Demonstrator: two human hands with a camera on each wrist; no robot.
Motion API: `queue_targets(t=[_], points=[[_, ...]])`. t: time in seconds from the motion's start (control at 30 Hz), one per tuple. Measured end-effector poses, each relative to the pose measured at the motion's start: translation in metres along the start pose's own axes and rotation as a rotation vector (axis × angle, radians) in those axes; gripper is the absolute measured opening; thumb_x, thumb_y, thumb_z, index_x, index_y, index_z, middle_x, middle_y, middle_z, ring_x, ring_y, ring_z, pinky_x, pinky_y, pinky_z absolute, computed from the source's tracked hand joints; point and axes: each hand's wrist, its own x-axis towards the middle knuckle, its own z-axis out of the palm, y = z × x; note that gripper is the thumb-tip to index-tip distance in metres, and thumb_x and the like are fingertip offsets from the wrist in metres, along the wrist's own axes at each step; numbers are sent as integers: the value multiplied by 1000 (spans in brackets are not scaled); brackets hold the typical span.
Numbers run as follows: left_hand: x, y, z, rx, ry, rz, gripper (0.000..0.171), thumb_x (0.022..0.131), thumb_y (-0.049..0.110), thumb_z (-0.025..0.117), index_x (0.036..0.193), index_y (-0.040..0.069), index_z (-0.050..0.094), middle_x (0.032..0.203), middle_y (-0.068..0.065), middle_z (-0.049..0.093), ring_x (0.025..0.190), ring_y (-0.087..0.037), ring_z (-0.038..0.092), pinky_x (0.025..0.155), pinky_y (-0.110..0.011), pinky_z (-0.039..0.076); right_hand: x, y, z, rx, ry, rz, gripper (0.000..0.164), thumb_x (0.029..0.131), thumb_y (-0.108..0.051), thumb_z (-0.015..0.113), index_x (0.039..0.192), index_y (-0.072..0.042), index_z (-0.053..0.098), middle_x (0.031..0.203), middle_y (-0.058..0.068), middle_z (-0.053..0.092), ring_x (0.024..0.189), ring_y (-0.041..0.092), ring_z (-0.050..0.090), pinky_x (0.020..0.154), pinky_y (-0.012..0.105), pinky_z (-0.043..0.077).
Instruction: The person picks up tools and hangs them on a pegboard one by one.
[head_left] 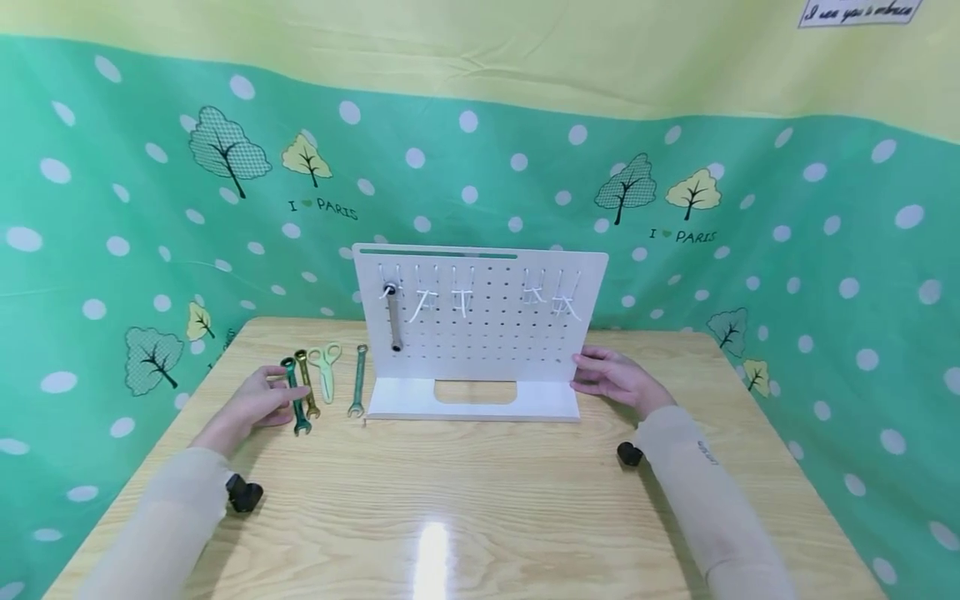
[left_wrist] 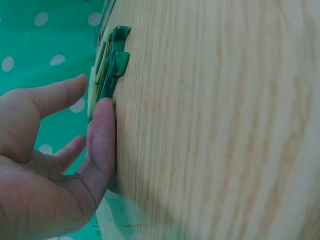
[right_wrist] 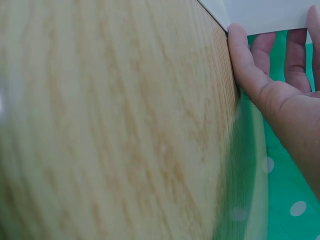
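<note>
My left hand (head_left: 262,398) is at a green wrench (head_left: 302,427) lying on the table, with one finger reaching across the wrench's middle. In the left wrist view the thumb stands apart, and a fingertip rests low beside the green wrench (left_wrist: 120,62). A gold wrench (head_left: 312,410), light green scissors (head_left: 327,379) and a teal wrench (head_left: 357,383) lie to its right. The right hand (head_left: 618,382) holds the lower right edge of a white pegboard (head_left: 487,358); in the right wrist view, some fingertips go out of sight behind the board (right_wrist: 275,15).
Several white hooks (head_left: 462,298) are on the pegboard. From the leftmost hangs a dark-ended wrench (head_left: 394,321). The board's base stands at the back of the wooden table (head_left: 480,492). Behind it hangs a green and yellow curtain (head_left: 480,158).
</note>
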Motion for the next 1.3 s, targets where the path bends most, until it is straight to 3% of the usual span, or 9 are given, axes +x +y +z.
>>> queue_targets(t=[0.1, 0.33, 0.53, 0.67, 0.87, 1.03, 1.3], points=[[2, 0, 6, 32, 3, -13, 101, 96, 32, 72, 158, -5, 1, 156, -37, 15, 95, -17, 59, 79, -32, 62, -3, -1, -2, -15, -12, -4, 56, 102, -6, 60, 150, 5, 33, 130, 16, 58, 123, 34, 56, 107, 53, 46], [10, 1, 18, 55, 41, -13, 101, 94, 32, 75, 158, -4, 5, 155, -36, 17, 82, -15, 63, 70, -31, 62, -11, -3, -11, -15, -27, -2, 58, 103, -6, 58, 152, 5, 28, 132, 16, 56, 123, 34, 56, 108, 52, 46], [16, 5, 26, 55, 64, 7, 99, 92, 32, 77, 158, -4, 12, 153, -33, 23, 76, -15, 61, 67, -31, 62, -16, -4, -15, -11, -12, -9, 41, 104, -5, 57, 141, 0, 40, 129, 15, 56, 121, 32, 57, 107, 52, 46], [12, 5, 26, 70, 77, -1, 98, 93, 31, 77, 157, -5, 13, 152, -33, 24, 76, -15, 60, 64, -30, 61, -15, -2, -13, -9, -37, -3, 43, 103, -5, 57, 143, 0, 41, 129, 14, 59, 124, 35, 56, 108, 53, 45], [6, 1, 21, 83, 93, -3, 97, 93, 30, 77, 158, -4, 13, 153, -35, 23, 82, -17, 61, 65, -31, 61, -7, 2, -8, -17, -38, 3, 58, 104, -5, 55, 153, 5, 25, 132, 16, 55, 124, 35, 55, 108, 52, 46], [5, -2, 18, 83, 112, -7, 97, 91, 27, 79, 157, -4, 15, 153, -36, 25, 88, -18, 64, 68, -33, 62, -4, 1, -5, -13, -57, 2, 51, 105, -6, 55, 150, 4, 33, 131, 15, 57, 123, 34, 56, 108, 53, 45], [3, 7, 13, 100, 162, -17, 100, 87, 20, 82, 156, -7, 16, 144, -36, 42, 80, -15, 69, 69, -32, 63, -2, -2, -4, 8, -54, 1, 33, 105, -3, 53, 137, -2, 47, 126, 13, 61, 119, 32, 60, 107, 53, 46]])
